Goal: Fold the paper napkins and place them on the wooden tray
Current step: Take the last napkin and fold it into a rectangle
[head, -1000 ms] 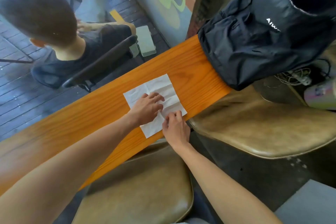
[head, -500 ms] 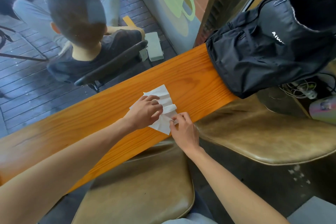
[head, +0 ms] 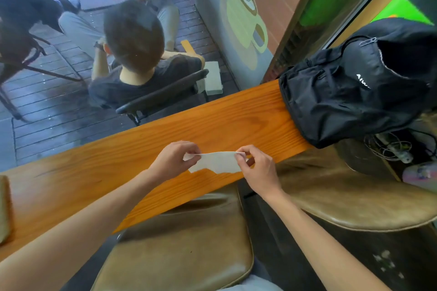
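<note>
Folding a paper napkin over the desk.

My left hand (head: 173, 160) and right hand (head: 256, 168) each pinch an end of the napkin (head: 216, 162), lifted just above the wooden desk (head: 236, 120), probably to line up its edges.

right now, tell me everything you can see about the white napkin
The napkin is thin white paper, folded into a narrow band with an uneven, stepped lower edge. It is held stretched roughly level just above the orange wooden counter, near its front edge. The left hand pinches its left end and the right hand pinches its right end between thumb and fingertips. Whether its lower edge touches the counter cannot be told. The paper looks soft and slightly creased.
</note>
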